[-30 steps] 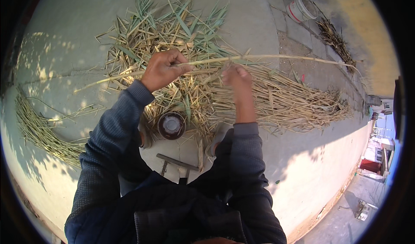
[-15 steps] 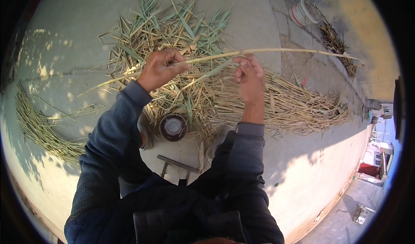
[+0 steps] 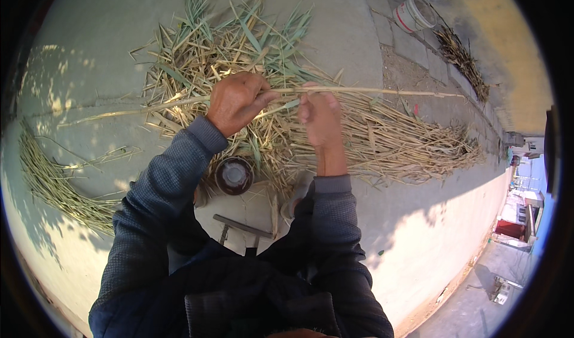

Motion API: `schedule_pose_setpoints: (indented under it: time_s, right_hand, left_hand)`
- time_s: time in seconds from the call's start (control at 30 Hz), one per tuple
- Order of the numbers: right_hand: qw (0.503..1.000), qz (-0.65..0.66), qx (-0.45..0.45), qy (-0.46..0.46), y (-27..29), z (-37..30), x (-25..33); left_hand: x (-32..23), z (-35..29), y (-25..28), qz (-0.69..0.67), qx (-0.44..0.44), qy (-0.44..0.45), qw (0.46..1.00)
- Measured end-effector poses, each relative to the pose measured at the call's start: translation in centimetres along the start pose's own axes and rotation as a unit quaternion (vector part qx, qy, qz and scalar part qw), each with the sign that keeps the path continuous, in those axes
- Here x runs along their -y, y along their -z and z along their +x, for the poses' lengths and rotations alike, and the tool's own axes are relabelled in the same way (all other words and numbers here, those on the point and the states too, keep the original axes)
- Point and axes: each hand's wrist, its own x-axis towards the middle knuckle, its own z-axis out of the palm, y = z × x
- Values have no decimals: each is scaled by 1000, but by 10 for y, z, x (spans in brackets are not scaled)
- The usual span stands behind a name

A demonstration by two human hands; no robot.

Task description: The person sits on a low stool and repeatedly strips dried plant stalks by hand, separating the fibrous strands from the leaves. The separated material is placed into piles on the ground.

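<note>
A long pale reed stalk (image 3: 388, 91) stretches across in front of me, its thin end reaching far out to the left. My left hand (image 3: 238, 101) is closed around it near the middle. Just to the right, my right hand (image 3: 321, 113), slightly blurred, has its fingers curled in with the tips on the stalk. A green leaf strip (image 3: 284, 109) shows between the two hands. Beneath them lies a heap of dry and green reed leaves (image 3: 197, 57), with a bundle of stripped-looking stalks (image 3: 406, 143) spread to the right.
A dark round container (image 3: 234, 176) stands between my feet, with a dark metal bar frame (image 3: 243, 225) nearer me. Another bunch of greenish stalks (image 3: 57, 185) lies at the left. A white bucket (image 3: 415, 14) and dark dry twigs (image 3: 461, 60) are at the far right.
The stalk has shifted left and now lies flatter. My left hand moved slightly right; my right hand moved left and down, closer to the left, its fingers curling onto the stalk.
</note>
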Motion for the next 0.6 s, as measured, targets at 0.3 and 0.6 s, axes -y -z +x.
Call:
schedule_pose_setpoints:
  time_s: [0.3,0.6]
  right_hand:
    - [997,-49,-16,62,3,-8,6]
    - [995,-52,-53,67,32,-6,27]
  left_hand:
    - [1,-1,9,-138,68,122,980]
    - [16,-1,14,-192,116,175,959]
